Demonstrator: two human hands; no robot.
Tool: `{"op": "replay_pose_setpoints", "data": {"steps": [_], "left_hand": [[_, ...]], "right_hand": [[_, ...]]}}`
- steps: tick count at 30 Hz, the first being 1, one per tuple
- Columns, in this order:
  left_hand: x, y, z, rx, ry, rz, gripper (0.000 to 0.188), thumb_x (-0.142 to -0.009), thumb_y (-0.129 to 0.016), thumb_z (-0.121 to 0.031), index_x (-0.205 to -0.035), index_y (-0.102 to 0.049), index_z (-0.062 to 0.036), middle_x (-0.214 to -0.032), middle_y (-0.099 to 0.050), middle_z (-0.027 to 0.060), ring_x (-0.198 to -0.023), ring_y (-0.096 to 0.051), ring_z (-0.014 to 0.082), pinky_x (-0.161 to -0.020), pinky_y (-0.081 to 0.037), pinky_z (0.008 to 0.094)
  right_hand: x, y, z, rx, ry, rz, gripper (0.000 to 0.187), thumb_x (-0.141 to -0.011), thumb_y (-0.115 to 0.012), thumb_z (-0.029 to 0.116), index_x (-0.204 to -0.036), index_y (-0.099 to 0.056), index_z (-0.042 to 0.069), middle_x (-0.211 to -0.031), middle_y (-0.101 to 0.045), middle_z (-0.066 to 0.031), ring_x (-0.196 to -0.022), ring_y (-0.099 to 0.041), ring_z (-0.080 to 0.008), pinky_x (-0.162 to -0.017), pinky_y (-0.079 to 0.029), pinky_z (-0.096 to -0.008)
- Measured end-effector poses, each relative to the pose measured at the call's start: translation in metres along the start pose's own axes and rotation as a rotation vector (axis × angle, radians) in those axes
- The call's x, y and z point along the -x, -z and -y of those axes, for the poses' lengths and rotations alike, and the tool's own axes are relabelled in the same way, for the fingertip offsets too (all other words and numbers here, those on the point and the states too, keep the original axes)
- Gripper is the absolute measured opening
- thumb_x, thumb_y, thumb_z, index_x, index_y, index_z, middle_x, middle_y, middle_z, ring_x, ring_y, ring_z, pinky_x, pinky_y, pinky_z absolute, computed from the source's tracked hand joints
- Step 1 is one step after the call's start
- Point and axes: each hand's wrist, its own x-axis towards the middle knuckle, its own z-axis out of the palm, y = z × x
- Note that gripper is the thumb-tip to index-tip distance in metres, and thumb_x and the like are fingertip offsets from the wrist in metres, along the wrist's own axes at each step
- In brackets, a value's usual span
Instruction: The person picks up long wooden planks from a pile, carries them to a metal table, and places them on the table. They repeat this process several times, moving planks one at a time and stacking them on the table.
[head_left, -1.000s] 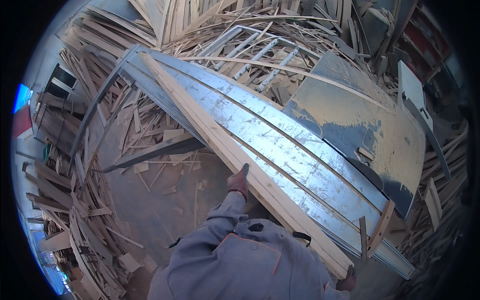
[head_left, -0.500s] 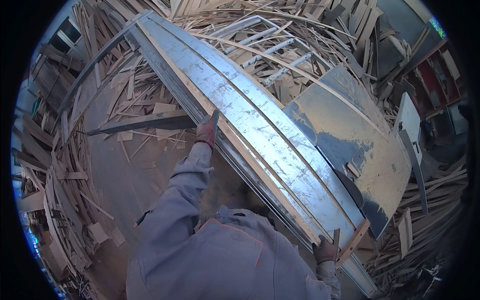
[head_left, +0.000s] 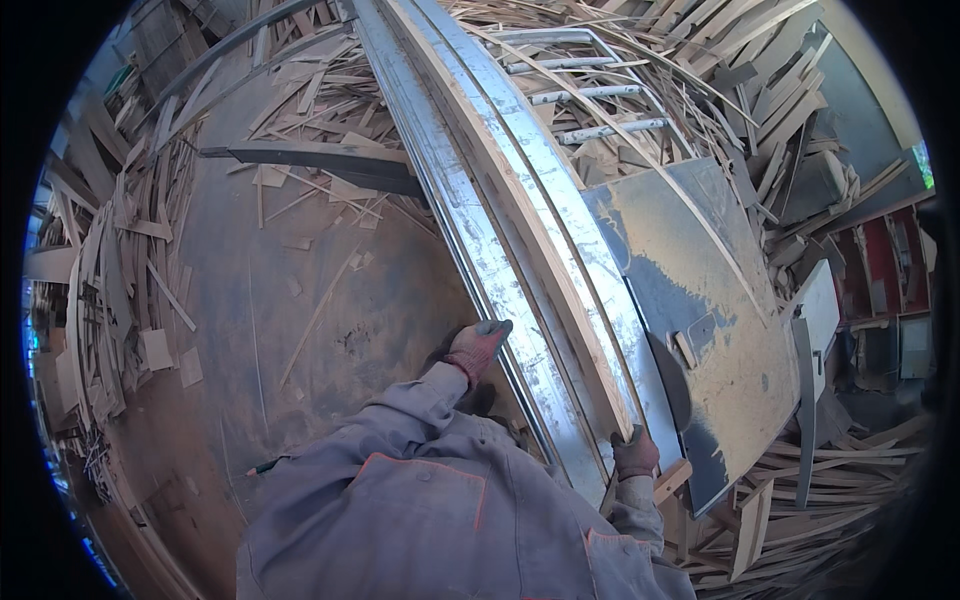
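Observation:
A long, narrow wooden board [head_left: 532, 225] lies lengthwise on a scuffed silver metal saw table [head_left: 480, 235]. My right hand [head_left: 636, 455], in a dark red and grey work glove, is closed round the board's near end, beside a short wooden block [head_left: 672, 480]. My left hand [head_left: 478, 350], in a matching glove, is at the table's left edge, its fingers together and their tips over the metal rim. It is apart from the board. The underside of that hand's grip is hidden.
Right of the silver strip is a worn dark tabletop [head_left: 730, 230] with a dark curved plate [head_left: 670, 380] at its edge. A dark support arm [head_left: 320, 163] juts out left. Scrap wood [head_left: 120, 290] is heaped on both sides, and a white frame [head_left: 590, 95] lies among offcuts.
My left hand has left the board and come nearer, to the table's left edge. My right hand stays at the board's near end. The view has turned, and the board now lies further right on the table.

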Motion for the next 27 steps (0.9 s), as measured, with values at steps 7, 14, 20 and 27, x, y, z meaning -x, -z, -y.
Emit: {"op": "replay_pose_setpoints", "data": {"steps": [7,14,20,27], "left_hand": [[0.045,0.019,0.037,0.037,-0.010,-0.024,0.039,-0.099,-0.074,-0.033,-0.119,-0.072,-0.0006,-0.101,-0.075,0.0017,-0.083,-0.063,0.0089,-0.074,-0.050,0.0267],[0.010,0.087,0.112,-0.299,0.077,-0.084,0.047,-0.099,-0.071,-0.038,-0.128,-0.069,-0.0015,-0.117,-0.076,0.0083,-0.099,-0.070,0.0172,-0.086,-0.055,0.0330],[-0.008,0.185,0.202,-0.852,-0.091,-0.156,0.061,-0.100,-0.057,-0.058,-0.138,-0.066,-0.0122,-0.127,-0.073,0.0126,-0.118,-0.068,0.0349,-0.097,-0.053,0.0427],[0.031,0.254,0.198,-0.950,0.410,-0.241,0.071,-0.098,-0.044,-0.068,-0.131,-0.070,-0.0109,-0.132,-0.069,0.0204,-0.126,-0.063,0.0412,-0.107,-0.047,0.0486]], "right_hand": [[0.003,-0.027,-0.038,-0.254,0.070,-0.069,0.046,-0.080,-0.083,0.041,-0.110,-0.070,0.008,-0.092,-0.075,-0.0140,-0.082,-0.074,-0.0329,-0.075,-0.058,-0.0443],[-0.011,-0.138,-0.120,-1.354,-0.055,-0.066,0.049,-0.085,-0.077,0.004,-0.132,-0.062,-0.001,-0.109,-0.073,-0.0198,-0.084,-0.074,-0.0274,-0.068,-0.061,-0.0366],[-0.013,-0.188,-0.113,-0.940,-0.026,-0.191,0.044,-0.083,-0.081,0.007,-0.125,-0.070,-0.002,-0.117,-0.074,-0.0110,-0.103,-0.071,-0.0248,-0.089,-0.058,-0.0376],[-0.003,-0.169,-0.057,-1.232,-0.075,-0.223,0.052,-0.081,-0.085,0.013,-0.129,-0.068,0.003,-0.124,-0.073,-0.0095,-0.109,-0.070,-0.0224,-0.095,-0.056,-0.0377]]}}
